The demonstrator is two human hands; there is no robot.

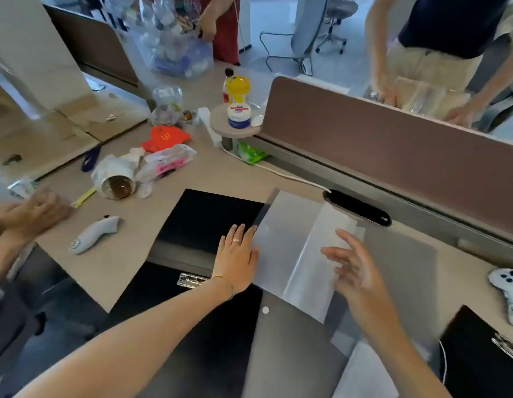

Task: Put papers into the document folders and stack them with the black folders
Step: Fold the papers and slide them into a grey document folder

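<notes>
Now, risk: the translucent document folder (281, 242) lies half on the black folder (209, 219) and juts past the table (111, 271) edge toward the person; I reckon a careless push sends it sliding off.
Cause: smooth plastic on smooth plastic, little grip between the two, and only one hand is pinning it.
Left hand: left hand (236, 258) flat, palm down, fingers (238, 235) together and pressed across the seam where black folder and clear folder meet.
Right hand: right hand (354, 271) hovers over the paper (327, 245), fingers loosely spread, gripping nothing.
Paper: a thin white sheet lying on or in the clear folder; which, I cannot tell. It could crease or catch at the folder's edge if fed in askew.
Materials: black folder matte, stiff, rectangular; document folder frosted, flexible, slightly glossy.
Clutter: a tipped cup (117, 182) with dark liquid lies well apart to the left; a spill risk only if it is knocked.
More stock: a clipboard (488, 354) with a metal clip sits near right.
</notes>
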